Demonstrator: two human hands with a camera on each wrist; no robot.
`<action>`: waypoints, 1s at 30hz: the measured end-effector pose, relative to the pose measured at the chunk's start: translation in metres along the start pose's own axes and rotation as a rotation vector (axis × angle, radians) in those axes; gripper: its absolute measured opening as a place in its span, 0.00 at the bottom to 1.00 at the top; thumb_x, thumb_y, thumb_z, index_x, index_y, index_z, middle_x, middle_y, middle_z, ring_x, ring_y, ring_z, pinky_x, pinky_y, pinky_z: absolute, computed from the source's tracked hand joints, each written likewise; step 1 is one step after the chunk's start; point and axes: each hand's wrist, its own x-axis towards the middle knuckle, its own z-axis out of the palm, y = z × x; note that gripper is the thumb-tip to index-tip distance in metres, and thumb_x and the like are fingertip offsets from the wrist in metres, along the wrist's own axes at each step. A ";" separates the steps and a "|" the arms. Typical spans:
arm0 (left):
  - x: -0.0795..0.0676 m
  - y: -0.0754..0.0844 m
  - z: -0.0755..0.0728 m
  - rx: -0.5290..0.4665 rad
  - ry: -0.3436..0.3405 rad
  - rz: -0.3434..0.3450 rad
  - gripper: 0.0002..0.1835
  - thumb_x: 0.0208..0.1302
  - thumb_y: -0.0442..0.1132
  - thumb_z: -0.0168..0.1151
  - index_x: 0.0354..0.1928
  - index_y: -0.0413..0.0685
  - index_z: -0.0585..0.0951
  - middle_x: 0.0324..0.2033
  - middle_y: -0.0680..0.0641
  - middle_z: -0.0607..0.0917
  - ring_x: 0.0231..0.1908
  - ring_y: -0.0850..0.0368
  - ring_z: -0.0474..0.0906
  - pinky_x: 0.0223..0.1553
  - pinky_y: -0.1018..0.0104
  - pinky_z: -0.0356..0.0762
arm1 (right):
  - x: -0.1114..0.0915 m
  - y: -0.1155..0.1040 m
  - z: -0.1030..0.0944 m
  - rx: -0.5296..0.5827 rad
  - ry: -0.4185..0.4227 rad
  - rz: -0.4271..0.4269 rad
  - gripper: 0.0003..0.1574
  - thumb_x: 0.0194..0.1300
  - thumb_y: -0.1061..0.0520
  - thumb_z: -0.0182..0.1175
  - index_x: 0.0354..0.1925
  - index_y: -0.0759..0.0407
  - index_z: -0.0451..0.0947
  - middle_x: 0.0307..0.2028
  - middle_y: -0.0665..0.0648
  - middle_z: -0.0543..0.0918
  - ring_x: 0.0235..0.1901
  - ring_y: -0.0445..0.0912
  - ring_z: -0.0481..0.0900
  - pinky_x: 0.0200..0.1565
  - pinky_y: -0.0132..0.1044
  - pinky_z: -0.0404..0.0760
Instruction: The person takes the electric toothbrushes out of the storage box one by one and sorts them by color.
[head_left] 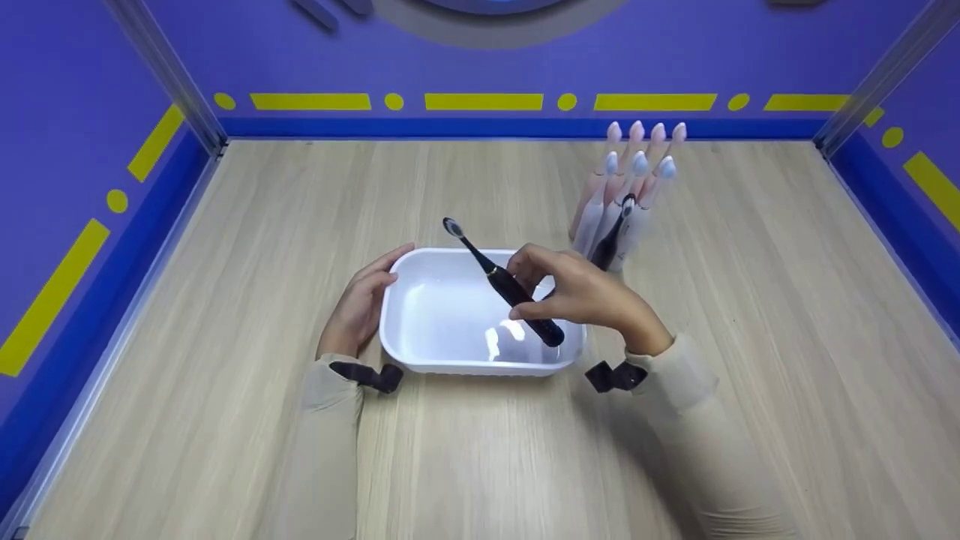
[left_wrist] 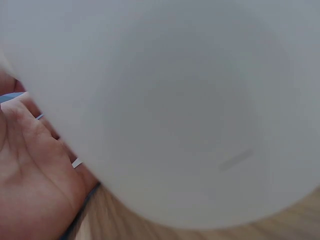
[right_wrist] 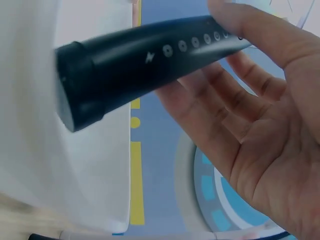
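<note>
My right hand (head_left: 581, 292) pinches a black electric toothbrush (head_left: 512, 291) by its handle, between thumb and fingers. The brush is tilted over the white plastic tub (head_left: 439, 307), bristle head up and to the left, handle end toward the tub's front right. In the right wrist view the handle's row of small symbols and its round base (right_wrist: 75, 87) show. My left hand (head_left: 360, 307) holds the tub's left side, with the thumb at the rim and the fingers along the outer back corner. The tub's wall (left_wrist: 190, 125) fills most of the left wrist view and hides those fingertips.
Several electric toothbrushes stand upright in rows behind my right hand: pink ones (head_left: 637, 133), white ones with bluish heads (head_left: 592, 217) and a black one (head_left: 609, 244). The wooden tabletop (head_left: 480, 450) is bounded by a purple back wall (head_left: 495, 71) and side walls.
</note>
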 end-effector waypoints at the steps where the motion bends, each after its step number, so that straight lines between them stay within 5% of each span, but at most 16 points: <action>1: 0.000 0.000 0.000 0.001 0.002 -0.001 0.30 0.65 0.29 0.39 0.71 0.40 0.62 0.70 0.43 0.64 0.63 0.55 0.69 0.60 0.67 0.71 | -0.002 0.000 0.000 0.001 0.017 -0.010 0.28 0.51 0.55 0.73 0.48 0.60 0.74 0.35 0.54 0.85 0.37 0.44 0.83 0.43 0.36 0.81; 12: -0.001 0.000 -0.001 -0.009 0.012 -0.008 0.30 0.64 0.28 0.39 0.70 0.40 0.63 0.70 0.44 0.64 0.59 0.58 0.72 0.57 0.68 0.73 | -0.019 0.006 -0.002 0.094 0.234 -0.057 0.26 0.50 0.60 0.73 0.46 0.63 0.74 0.36 0.55 0.84 0.37 0.44 0.81 0.37 0.35 0.84; 24: -0.001 -0.001 0.000 0.021 0.026 -0.013 0.30 0.64 0.29 0.40 0.71 0.42 0.63 0.72 0.47 0.62 0.68 0.52 0.63 0.62 0.68 0.68 | -0.035 0.007 -0.012 0.088 0.361 -0.053 0.27 0.48 0.63 0.74 0.45 0.66 0.74 0.36 0.56 0.84 0.35 0.42 0.81 0.34 0.33 0.83; 30: -0.001 0.000 0.000 0.031 0.025 -0.008 0.30 0.64 0.30 0.41 0.70 0.42 0.64 0.71 0.46 0.63 0.69 0.51 0.62 0.68 0.61 0.63 | -0.047 0.009 -0.017 0.058 0.403 0.014 0.28 0.49 0.62 0.73 0.47 0.65 0.74 0.37 0.56 0.82 0.36 0.43 0.79 0.36 0.31 0.82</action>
